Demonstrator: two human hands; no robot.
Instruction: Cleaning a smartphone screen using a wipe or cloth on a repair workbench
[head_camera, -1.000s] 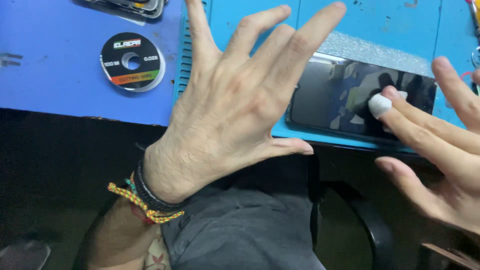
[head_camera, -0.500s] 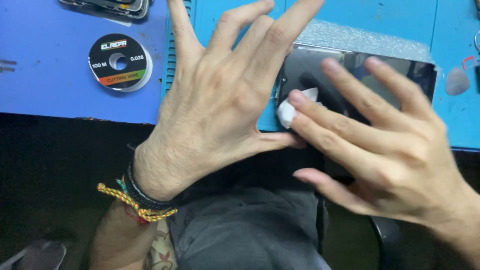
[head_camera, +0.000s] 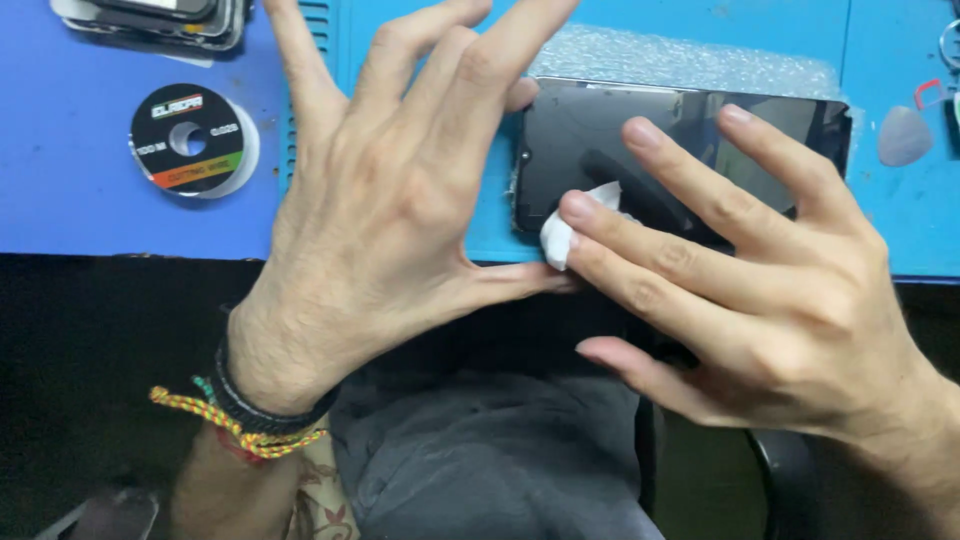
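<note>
The phone (head_camera: 690, 160) lies flat, glass up, on a blue mat (head_camera: 420, 60) near the front edge of the table (head_camera: 80, 190), with a strip of bubble wrap (head_camera: 690, 65) just behind it. The left hand (head_camera: 400, 220) is spread wide, palm down, fingers fanned; it holds nothing, and its fingertips reach to the phone's left end, where one tip shows at the upper corner. The thumb points right along the mat's front edge, just below the phone.

The right hand (head_camera: 760, 290) is also spread — its forefinger presses a small white wad (head_camera: 575, 225) onto the glass at the phone's lower left corner, while the other fingers lie splayed over the screen. The wad is pinned under that one fingertip rather than gripped.

Left of the mat, well apart from the hands, a black spool (head_camera: 190, 140) lies flat, and a stack of dark parts (head_camera: 160, 20) sits at the top edge. A grey pick (head_camera: 905, 135) rests on the mat right of the phone — untouched. Braided bands (head_camera: 240, 420) circle the left wrist.
</note>
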